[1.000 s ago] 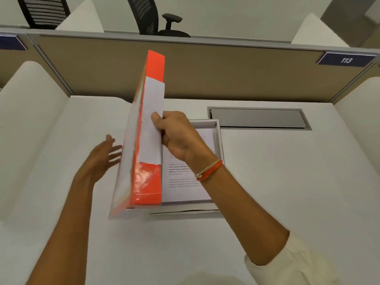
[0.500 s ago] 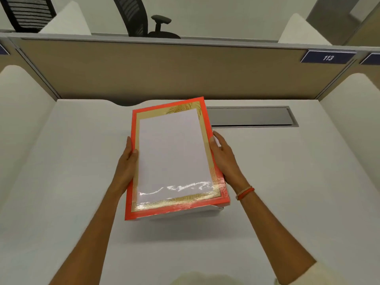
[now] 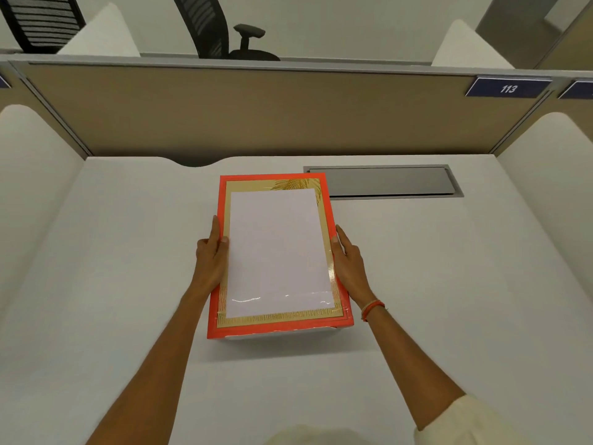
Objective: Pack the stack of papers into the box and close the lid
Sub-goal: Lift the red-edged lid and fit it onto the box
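Observation:
An orange lid (image 3: 276,252) with a gold border and a white panel lies flat over the box in the middle of the white desk (image 3: 128,284). Only a thin white strip of the box (image 3: 282,335) shows under the lid's near edge. The papers are hidden beneath the lid. My left hand (image 3: 210,260) grips the lid's left edge, thumb on top. My right hand (image 3: 348,261) presses against the lid's right edge, thumb on the rim.
A grey cable hatch (image 3: 391,183) is set into the desk right behind the box. A tan partition (image 3: 288,114) with a "113" plate (image 3: 508,88) closes the back; white side panels flank the desk. Office chairs stand beyond the partition.
The lid swung from upright at the box's left side down flat over the box and squared up with it. My hands moved onto its two long edges.

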`<act>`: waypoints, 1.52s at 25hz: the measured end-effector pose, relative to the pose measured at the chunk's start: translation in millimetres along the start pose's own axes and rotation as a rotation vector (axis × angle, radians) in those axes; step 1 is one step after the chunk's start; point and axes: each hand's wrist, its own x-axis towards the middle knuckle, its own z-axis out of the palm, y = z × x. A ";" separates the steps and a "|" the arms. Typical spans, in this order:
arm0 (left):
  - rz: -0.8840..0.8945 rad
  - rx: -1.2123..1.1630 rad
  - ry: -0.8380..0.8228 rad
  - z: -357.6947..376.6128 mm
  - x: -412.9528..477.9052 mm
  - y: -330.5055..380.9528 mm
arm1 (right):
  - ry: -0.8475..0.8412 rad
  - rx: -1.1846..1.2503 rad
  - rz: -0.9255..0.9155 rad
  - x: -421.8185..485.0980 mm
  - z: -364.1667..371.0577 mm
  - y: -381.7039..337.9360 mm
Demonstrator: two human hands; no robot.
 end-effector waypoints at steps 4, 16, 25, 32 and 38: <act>0.022 0.019 0.011 5.1 6.0 -8.3 | 0.019 -0.041 0.021 4.8 6.2 12.8; 0.056 0.053 0.037 12.8 12.5 -20.1 | 0.058 -0.093 0.013 9.5 14.0 23.7; 0.248 0.570 0.203 14.4 10.4 -5.1 | 0.178 -0.821 -0.249 9.7 26.2 21.3; 0.331 0.640 0.077 30.8 9.5 -5.5 | 0.016 -0.956 -0.300 22.6 41.1 21.6; 0.283 0.645 0.042 39.7 12.1 -13.1 | -0.022 -0.955 -0.259 23.2 45.2 28.4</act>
